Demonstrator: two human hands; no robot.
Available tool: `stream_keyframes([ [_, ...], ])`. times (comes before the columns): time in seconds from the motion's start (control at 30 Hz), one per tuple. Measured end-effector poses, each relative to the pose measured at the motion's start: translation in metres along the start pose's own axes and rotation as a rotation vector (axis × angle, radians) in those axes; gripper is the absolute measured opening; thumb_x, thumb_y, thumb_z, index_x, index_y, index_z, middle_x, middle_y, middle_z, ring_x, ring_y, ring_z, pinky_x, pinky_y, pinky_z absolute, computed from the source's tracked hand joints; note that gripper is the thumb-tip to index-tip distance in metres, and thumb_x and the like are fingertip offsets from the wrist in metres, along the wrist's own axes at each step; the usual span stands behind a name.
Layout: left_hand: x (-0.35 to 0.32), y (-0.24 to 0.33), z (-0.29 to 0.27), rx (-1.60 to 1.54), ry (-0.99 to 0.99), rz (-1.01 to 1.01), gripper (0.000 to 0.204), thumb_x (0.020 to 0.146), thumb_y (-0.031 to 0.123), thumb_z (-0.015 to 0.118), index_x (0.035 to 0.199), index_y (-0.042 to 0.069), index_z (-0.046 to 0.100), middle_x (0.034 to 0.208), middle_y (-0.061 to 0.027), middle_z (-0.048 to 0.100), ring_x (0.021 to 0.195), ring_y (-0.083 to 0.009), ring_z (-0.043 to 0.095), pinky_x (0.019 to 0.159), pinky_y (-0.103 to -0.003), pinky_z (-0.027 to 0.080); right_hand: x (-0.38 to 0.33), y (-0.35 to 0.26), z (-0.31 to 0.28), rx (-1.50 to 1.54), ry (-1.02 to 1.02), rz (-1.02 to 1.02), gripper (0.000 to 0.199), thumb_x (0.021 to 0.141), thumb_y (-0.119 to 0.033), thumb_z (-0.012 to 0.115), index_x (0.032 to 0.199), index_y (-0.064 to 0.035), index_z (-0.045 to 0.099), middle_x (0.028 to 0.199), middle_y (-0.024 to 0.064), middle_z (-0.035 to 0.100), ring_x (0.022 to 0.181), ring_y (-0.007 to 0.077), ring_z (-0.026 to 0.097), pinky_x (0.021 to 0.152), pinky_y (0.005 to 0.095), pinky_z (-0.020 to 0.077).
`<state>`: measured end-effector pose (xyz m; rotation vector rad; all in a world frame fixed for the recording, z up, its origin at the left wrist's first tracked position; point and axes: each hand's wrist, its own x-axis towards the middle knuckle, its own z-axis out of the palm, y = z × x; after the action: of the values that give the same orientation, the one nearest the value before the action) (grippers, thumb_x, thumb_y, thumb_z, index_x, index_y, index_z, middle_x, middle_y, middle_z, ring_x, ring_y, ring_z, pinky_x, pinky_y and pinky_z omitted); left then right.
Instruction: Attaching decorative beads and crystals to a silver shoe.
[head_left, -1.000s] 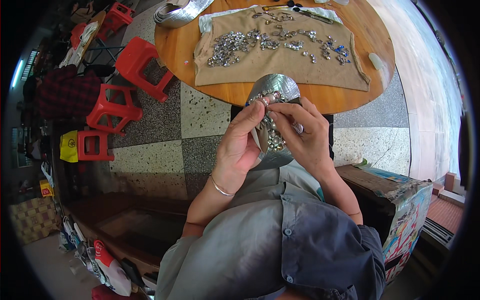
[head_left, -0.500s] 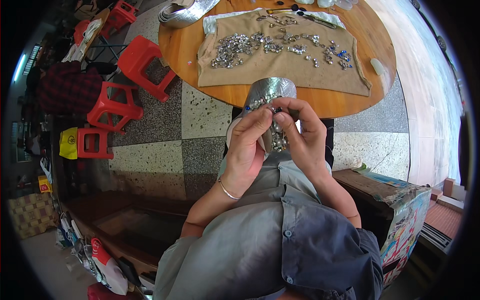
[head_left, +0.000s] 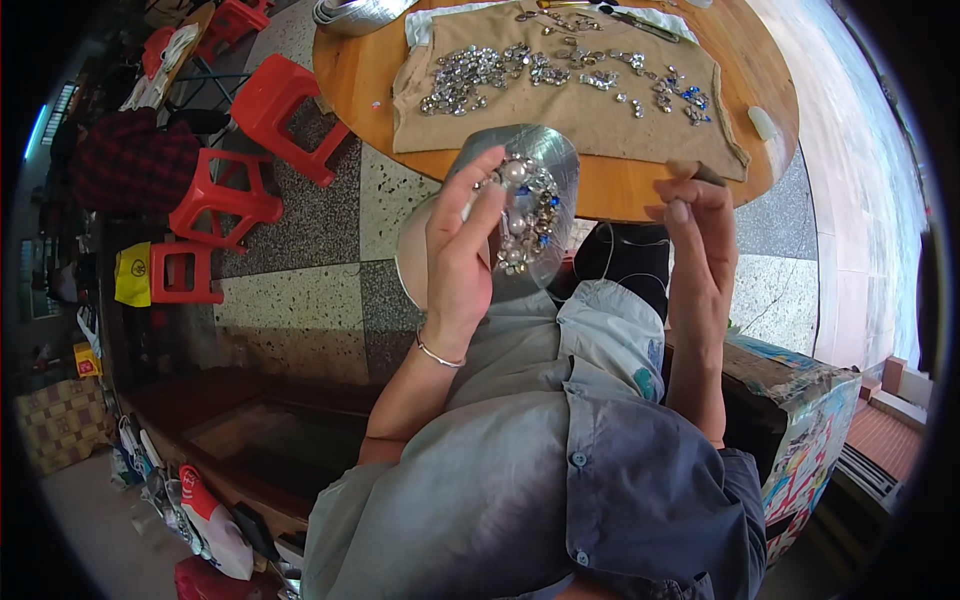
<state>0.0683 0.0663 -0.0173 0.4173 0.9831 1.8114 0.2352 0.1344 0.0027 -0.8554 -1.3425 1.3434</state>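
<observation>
My left hand (head_left: 462, 240) is closed around the edge of a curved silver piece (head_left: 553, 152) with a pale inner side. Beadwork (head_left: 541, 210) of pearls, clear stones and blue stones sits on the silver face, beside my left fingertips. Out to the right, apart from the piece, my right hand (head_left: 703, 230) is raised with thumb and fingers pinched together. What the pinch holds is too small to make out. A dark wrap (head_left: 697, 173) shows at one right finger. Thin pale thread (head_left: 640, 243) loops between the piece and my right hand.
Ahead stands a round wooden table (head_left: 360, 110). Its tan cloth (head_left: 560, 125) carries loose clear and blue stones (head_left: 470, 80) and a pair of dark tweezers (head_left: 645, 27). Red stools (head_left: 275, 110) stand at left, near a person in a checked garment (head_left: 130, 165). A box (head_left: 800, 400) is at right.
My right hand has moved away from the beadwork, out to the right. My left hand has shifted slightly left with the silver piece, whose beaded face is now turned into view.
</observation>
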Motion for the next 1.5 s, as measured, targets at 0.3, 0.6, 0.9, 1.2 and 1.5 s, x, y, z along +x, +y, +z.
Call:
stream_keyframes([
  [0.3, 0.000, -0.013, -0.003, 0.205, -0.048, 0.046, 0.059, 0.071, -0.010, 0.065, 0.125, 0.000, 0.043, 0.110, -0.0086, 0.055, 0.094, -0.0109, 0.056, 0.079, -0.023, 0.048, -0.017, 0.010, 0.003, 0.110, -0.232, 0.076, 0.007, 0.088, -0.004, 0.051, 0.096, -0.0019, 0.052, 0.081, 0.0014, 0.055, 0.067, 0.0063, 0.049, 0.060, 0.0212, 0.0416],
  [0.6, -0.005, -0.012, 0.001, 0.473, -0.080, 0.138, 0.059, 0.071, -0.011, 0.064, 0.125, 0.000, 0.045, 0.110, -0.0078, 0.056, 0.093, -0.0102, 0.056, 0.079, -0.023, 0.047, -0.014, 0.024, 0.023, -0.634, -0.306, -0.354, 0.013, 0.080, 0.000, 0.058, 0.092, -0.0022, 0.055, 0.078, 0.0102, 0.060, 0.064, 0.0233, 0.059, 0.056, 0.0301, 0.0471],
  [0.9, -0.010, -0.011, 0.001, 0.494, -0.084, 0.173, 0.057, 0.071, -0.007, 0.066, 0.124, 0.000, 0.047, 0.116, -0.0067, 0.054, 0.099, -0.0093, 0.052, 0.083, -0.022, 0.045, -0.017, 0.026, 0.025, -0.717, -0.310, -0.470, 0.018, 0.077, 0.000, 0.060, 0.094, -0.0025, 0.054, 0.078, 0.0098, 0.061, 0.068, 0.0248, 0.061, 0.058, 0.0323, 0.0490],
  [1.2, -0.011, -0.011, 0.003, 0.468, -0.083, 0.187, 0.058, 0.072, -0.007, 0.066, 0.125, 0.000, 0.046, 0.117, -0.0062, 0.053, 0.100, -0.0088, 0.050, 0.083, -0.022, 0.044, -0.018, 0.025, 0.027, -0.685, -0.313, -0.423, 0.019, 0.078, 0.000, 0.059, 0.096, -0.0021, 0.053, 0.077, 0.0106, 0.060, 0.067, 0.0254, 0.061, 0.057, 0.0324, 0.0487],
  [1.5, -0.017, -0.013, 0.016, 1.048, -0.071, 0.662, 0.051, 0.071, -0.012, 0.063, 0.118, 0.003, 0.055, 0.101, -0.0082, 0.064, 0.083, -0.0082, 0.060, 0.072, -0.023, 0.049, -0.014, 0.021, 0.030, -0.665, -0.311, -0.334, 0.019, 0.080, -0.002, 0.057, 0.098, -0.0026, 0.051, 0.075, 0.0134, 0.058, 0.067, 0.0293, 0.060, 0.056, 0.0342, 0.0481],
])
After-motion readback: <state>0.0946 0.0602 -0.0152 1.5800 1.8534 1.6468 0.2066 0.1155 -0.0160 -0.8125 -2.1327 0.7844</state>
